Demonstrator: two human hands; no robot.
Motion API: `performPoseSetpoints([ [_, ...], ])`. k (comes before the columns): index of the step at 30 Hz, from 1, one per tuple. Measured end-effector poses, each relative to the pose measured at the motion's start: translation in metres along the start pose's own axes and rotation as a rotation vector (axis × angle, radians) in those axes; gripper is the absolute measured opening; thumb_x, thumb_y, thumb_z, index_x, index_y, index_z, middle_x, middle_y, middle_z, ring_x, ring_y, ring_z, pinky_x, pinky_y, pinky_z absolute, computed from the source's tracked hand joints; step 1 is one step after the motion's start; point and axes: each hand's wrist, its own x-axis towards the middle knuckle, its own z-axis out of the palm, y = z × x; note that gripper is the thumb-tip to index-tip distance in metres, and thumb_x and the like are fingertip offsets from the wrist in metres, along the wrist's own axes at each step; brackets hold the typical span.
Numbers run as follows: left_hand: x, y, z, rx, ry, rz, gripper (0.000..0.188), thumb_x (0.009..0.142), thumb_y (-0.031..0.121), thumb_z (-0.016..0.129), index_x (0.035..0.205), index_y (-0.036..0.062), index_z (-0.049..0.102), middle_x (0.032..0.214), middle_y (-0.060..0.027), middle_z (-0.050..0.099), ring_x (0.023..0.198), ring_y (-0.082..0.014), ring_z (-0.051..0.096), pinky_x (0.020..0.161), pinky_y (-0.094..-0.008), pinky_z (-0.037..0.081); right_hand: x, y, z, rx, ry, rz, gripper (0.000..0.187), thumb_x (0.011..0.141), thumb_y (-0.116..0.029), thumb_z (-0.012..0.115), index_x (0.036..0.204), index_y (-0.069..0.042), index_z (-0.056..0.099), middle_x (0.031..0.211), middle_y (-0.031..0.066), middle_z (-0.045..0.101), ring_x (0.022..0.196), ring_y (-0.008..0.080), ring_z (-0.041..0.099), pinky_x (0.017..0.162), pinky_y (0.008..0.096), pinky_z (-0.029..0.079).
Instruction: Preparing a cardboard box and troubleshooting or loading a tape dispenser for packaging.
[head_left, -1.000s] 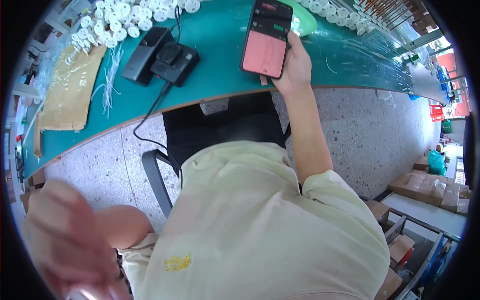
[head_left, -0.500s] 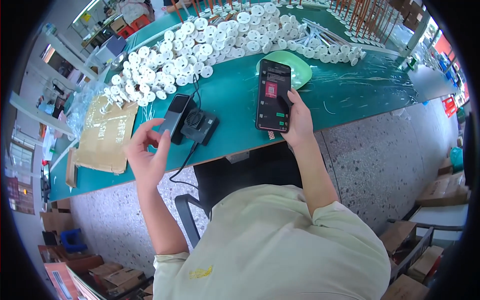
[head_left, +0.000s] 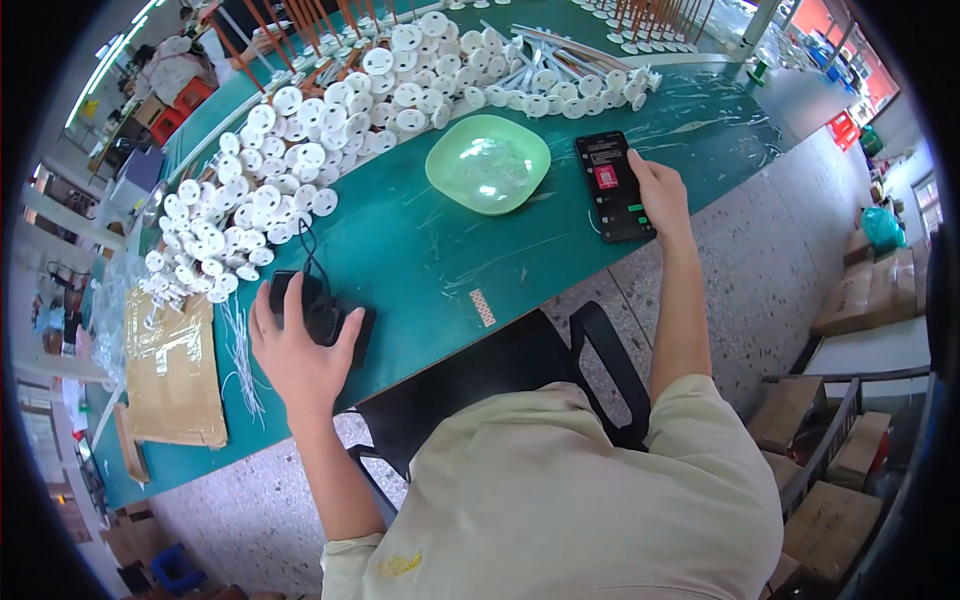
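Note:
Over a black device [head_left: 320,318] with a cable, at the left on the green table, lies my left hand [head_left: 305,360]. Its fingers and thumb are spread around the device and grip it, covering much of it. A black smartphone [head_left: 610,222] with its screen lit is in my right hand [head_left: 662,200], thumb along its right edge; the other fingers are hidden. To the left of the phone, a light green shallow dish [head_left: 487,165] with something clear and shiny inside stands on the table.
White round discs [head_left: 290,150] on stems are heaped across the table's [head_left: 420,270] far side. A flattened cardboard piece [head_left: 175,375] and white ties [head_left: 240,370] lie left of my hand. A black chair [head_left: 610,370] is under me; cardboard boxes [head_left: 830,530] stand at the lower right.
My left hand has gone from a raised pinch beside the device to lying on it. The phone has moved right, away from the dish, which now shows whole. The whole view has shifted.

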Motion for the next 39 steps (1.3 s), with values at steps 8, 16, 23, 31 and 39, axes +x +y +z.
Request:
performPoseSetpoints([
  [8, -0.011, 0.024, -0.003, 0.208, -0.183, -0.138, 0.087, 0.057, 0.054, 0.077, 0.133, 0.0223, 0.047, 0.14, -0.0269, 0.031, 0.124, -0.0499, 0.033, 0.102, -0.0579, 0.025, -0.046, -0.017, 0.03, -0.972, 0.311, -0.221, 0.069, 0.066, -0.056, 0.07, 0.104, 0.002, 0.064, 0.097, 0.0202, 0.061, 0.09, 0.0299, 0.061, 0.079, 0.0386, 0.049],
  [16, -0.01, 0.017, -0.003, 0.209, -0.186, -0.138, 0.088, 0.057, 0.046, 0.079, 0.135, 0.0236, 0.043, 0.14, -0.0233, 0.034, 0.124, -0.0444, 0.036, 0.103, -0.0544, 0.026, -0.027, -0.018, 0.026, -0.884, 0.27, -0.144, 0.081, 0.054, -0.045, 0.079, 0.117, 0.002, 0.058, 0.111, 0.02, 0.054, 0.103, 0.0305, 0.056, 0.088, 0.038, 0.047],
  [23, -0.005, 0.018, 0.001, 0.236, -0.233, -0.125, 0.086, 0.057, 0.046, 0.079, 0.133, 0.0231, 0.046, 0.139, -0.0231, 0.034, 0.12, -0.0446, 0.039, 0.1, -0.0525, 0.031, 0.0, -0.006, 0.013, -0.873, 0.223, -0.192, 0.079, 0.053, -0.042, 0.081, 0.117, -0.001, 0.059, 0.11, 0.0188, 0.055, 0.101, 0.0299, 0.056, 0.089, 0.0382, 0.046],
  [31, 0.013, -0.002, -0.007, 0.1, -0.287, -0.096, 0.077, 0.052, 0.045, 0.077, 0.123, 0.0256, 0.055, 0.126, -0.023, 0.039, 0.104, -0.0418, 0.046, 0.085, -0.0498, 0.04, -0.061, -0.023, 0.068, -0.532, 0.522, -0.868, 0.02, 0.072, -0.007, 0.074, 0.09, -0.002, 0.064, 0.099, 0.0132, 0.06, 0.086, 0.0249, 0.059, 0.066, 0.0316, 0.047],
  [39, 0.018, -0.031, -0.006, -0.001, -0.362, -0.201, 0.072, 0.052, 0.044, 0.074, 0.12, 0.0275, 0.058, 0.126, -0.0239, 0.035, 0.106, -0.0411, 0.041, 0.087, -0.0486, 0.035, -0.084, -0.027, 0.144, -0.674, -0.306, -1.081, 0.02, 0.072, -0.004, 0.068, 0.091, 0.0, 0.062, 0.109, 0.0182, 0.055, 0.091, 0.0335, 0.054, 0.075, 0.0387, 0.047],
])
